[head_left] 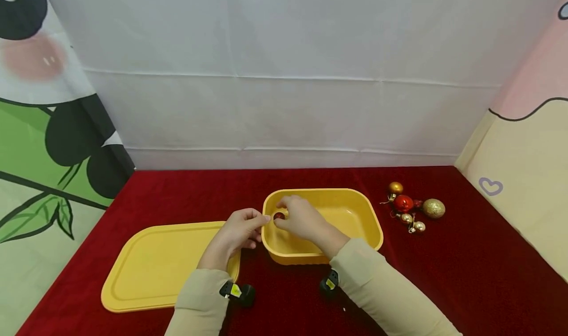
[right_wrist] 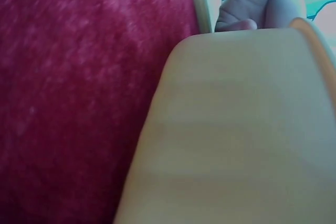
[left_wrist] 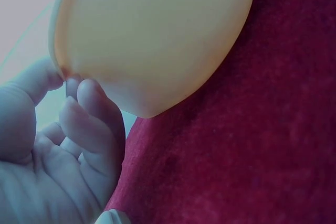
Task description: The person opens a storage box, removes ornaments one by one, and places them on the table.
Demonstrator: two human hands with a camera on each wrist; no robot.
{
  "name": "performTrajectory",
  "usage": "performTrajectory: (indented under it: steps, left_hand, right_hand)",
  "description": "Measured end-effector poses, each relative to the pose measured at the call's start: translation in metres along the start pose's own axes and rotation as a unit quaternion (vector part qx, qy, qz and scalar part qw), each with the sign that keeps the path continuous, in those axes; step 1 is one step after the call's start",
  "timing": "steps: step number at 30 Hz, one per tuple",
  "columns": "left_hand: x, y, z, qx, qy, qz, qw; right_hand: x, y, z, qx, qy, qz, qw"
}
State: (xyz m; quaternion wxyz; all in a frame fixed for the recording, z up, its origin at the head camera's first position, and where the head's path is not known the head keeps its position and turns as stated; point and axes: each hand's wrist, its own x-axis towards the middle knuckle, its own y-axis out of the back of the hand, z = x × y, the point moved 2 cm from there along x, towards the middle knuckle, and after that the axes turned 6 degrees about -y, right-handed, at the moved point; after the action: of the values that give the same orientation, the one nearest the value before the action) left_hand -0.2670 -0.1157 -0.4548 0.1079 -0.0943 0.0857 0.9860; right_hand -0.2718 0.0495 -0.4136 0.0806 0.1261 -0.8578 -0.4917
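Observation:
A yellow plastic box stands without its lid in the middle of the table. At its left end my left hand pinches the rim between thumb and fingertips; the left wrist view shows this grip against the box wall. My right hand reaches into the box, with a small dark red Christmas ball between its thumb and forefinger. The right wrist view shows the outside of the box and part of the left hand, while the right hand is hidden there.
The flat yellow lid lies to the left, partly under the left forearm. Right of the box sits a cluster of ornaments: a red ball, a glittery gold ball and several smaller ones. A red cloth covers the table.

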Motion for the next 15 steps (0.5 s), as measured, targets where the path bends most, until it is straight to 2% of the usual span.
performTrajectory:
  steps: [15]
  left_hand:
    - [0.0, 0.0, 0.001, -0.008, -0.001, -0.005, 0.9999]
  right_hand:
    - [-0.001, -0.012, 0.003, -0.041, 0.008, -0.004, 0.9991]
